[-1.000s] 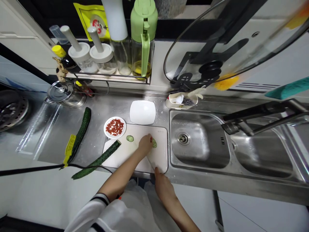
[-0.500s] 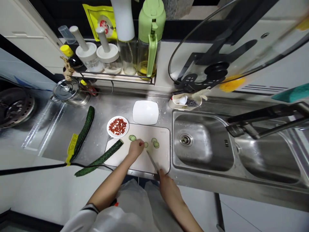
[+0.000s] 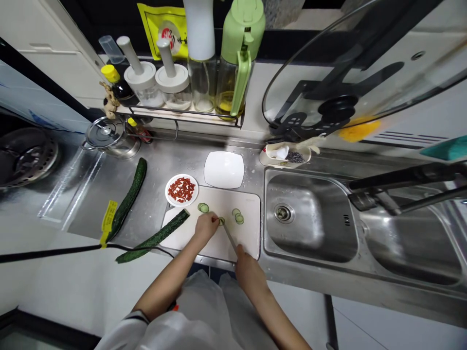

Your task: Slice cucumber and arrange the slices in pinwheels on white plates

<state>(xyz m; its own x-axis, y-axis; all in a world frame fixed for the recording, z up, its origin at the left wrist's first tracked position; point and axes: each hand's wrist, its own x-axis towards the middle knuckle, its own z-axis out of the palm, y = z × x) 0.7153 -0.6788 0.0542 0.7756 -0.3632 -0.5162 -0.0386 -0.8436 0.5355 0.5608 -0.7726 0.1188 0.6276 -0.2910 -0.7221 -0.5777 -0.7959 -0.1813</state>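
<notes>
Lying near the middle of a white board (image 3: 251, 243), a cucumber slice (image 3: 222, 221) is met on its left side by the left hand (image 3: 205, 227), whose fingertips are drawn narrow; whether the slice is pinched or merely touched cannot be told. A knife (image 3: 230, 239) is gripped in the closed fingers of the right hand (image 3: 250, 267) at the board's near edge, its blade angled far and left toward the slice. More slices (image 3: 238, 217) are clustered at right on the board, and others are overlapped just beyond the left hand. A cut cucumber (image 3: 156, 238) is laid across the board's left edge, its cut end on the board. Farther left, a second cucumber (image 3: 131, 199) is seen on the steel counter (image 3: 91, 214). A plate (image 3: 168, 197) of red bits (image 3: 181, 189) is set at the board's far left corner, a white dish (image 3: 224, 169) beyond its far edge and a sink (image 3: 310, 218) at right.
</notes>
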